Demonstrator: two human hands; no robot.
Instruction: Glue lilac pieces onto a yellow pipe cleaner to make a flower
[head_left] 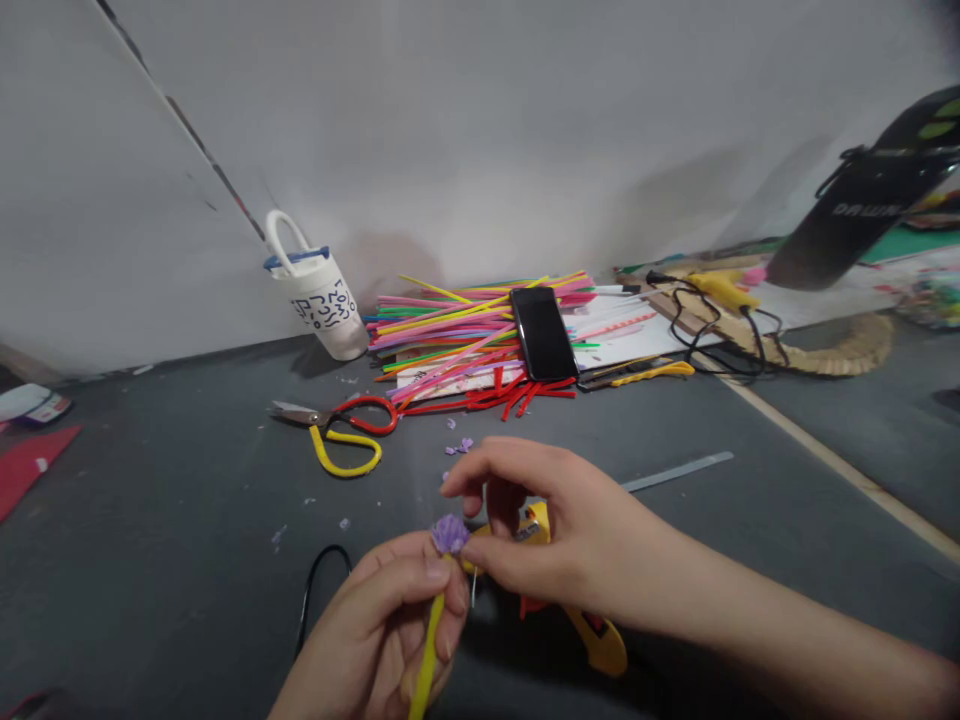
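My left hand [382, 610] pinches a yellow-green stem [427, 660] between thumb and fingers. At the stem's top sits a small crumpled purple flower [451, 533]. My right hand [536, 520] curves beside the flower, index finger and thumb apart; its thumb tip is at the flower's edge, and whether it touches I cannot tell. Behind and below the right hand lies a yellow glue gun [604, 645] with a red trigger, partly hidden by that hand. Purple scraps [461, 447] are scattered on the dark table beyond my hands.
Scissors [349, 435] with red and yellow handles lie left of centre. Behind are a white cup [322, 310], coloured craft stems [442, 325], a phone [544, 335] on them, and a black bottle [847, 210]. A second yellow glue gun [720, 290] with black cord rests at right. A translucent glue stick [679, 471] lies nearer.
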